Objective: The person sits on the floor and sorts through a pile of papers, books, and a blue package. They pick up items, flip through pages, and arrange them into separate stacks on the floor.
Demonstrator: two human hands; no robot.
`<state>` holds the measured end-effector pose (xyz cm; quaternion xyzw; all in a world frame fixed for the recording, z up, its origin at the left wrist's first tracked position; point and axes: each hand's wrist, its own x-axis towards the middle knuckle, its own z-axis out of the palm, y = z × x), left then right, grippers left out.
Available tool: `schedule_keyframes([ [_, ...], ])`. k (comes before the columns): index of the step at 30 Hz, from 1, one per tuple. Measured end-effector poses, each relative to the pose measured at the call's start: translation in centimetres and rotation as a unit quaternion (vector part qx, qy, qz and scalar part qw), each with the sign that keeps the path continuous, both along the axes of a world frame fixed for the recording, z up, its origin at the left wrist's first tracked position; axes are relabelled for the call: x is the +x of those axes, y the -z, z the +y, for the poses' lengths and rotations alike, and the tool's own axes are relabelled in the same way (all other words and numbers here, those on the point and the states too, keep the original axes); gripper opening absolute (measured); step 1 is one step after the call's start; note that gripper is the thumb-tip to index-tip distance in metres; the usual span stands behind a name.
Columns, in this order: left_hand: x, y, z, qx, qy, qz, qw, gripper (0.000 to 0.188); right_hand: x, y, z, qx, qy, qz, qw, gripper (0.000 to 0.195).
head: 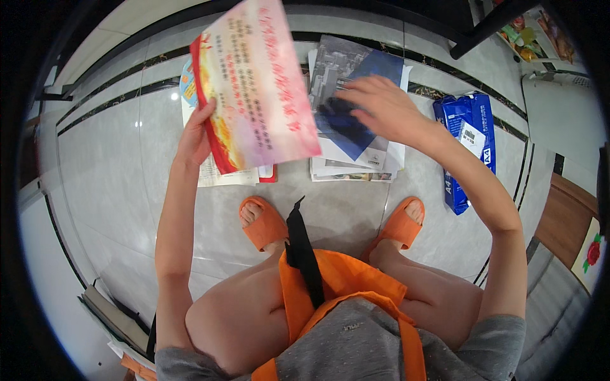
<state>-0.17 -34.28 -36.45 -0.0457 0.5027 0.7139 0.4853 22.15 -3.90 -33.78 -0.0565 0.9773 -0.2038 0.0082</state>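
Note:
My left hand (198, 131) holds a pink and red printed sheet (267, 95) by its left edge, raised above the floor. Under that sheet, partly hidden, lies a pile of papers (224, 176) with a red-edged item at its corner. My right hand (381, 107) is over the second pile of papers, fingers spread, holding nothing that I can see. On top of this pile lies a blue and grey printed brochure (367, 138); whether my fingertips touch it, I cannot tell. White and picture-printed sheets (352, 175) stick out beneath it.
A blue pack of A4 paper (464, 152) lies on the grey tiled floor (109, 166) at the right. My feet in orange slippers (259, 228) stand near both piles. A black metal bar (491, 26) crosses the top right, beside a shelf with packaged goods (529, 38).

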Motion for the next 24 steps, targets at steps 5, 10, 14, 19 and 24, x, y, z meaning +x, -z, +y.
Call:
schedule_keyframes([
  [5,4.3,1.2,5.9,-0.077,0.084,-0.015,0.993,0.046,8.2,5.2,5.4,-0.347,0.298,-0.208,0.865,0.045],
  [10,8.0,6.2,11.2,-0.134,0.182,0.072,0.971,0.05,11.0,9.2,4.9,-0.532,0.444,-0.245,0.679,0.058],
  [14,9.3,10.7,11.9,-0.222,0.196,0.224,0.929,0.066,10.4,9.5,4.2,-0.492,0.449,-0.247,0.704,0.06],
  [19,10.7,8.6,12.2,-0.214,0.223,0.36,0.88,0.068,10.4,9.3,4.7,-0.494,0.432,-0.254,0.71,0.06],
  [24,11.7,4.1,13.7,-0.147,0.194,0.195,0.95,0.048,9.9,8.5,4.9,-0.489,0.411,-0.266,0.722,0.062],
])
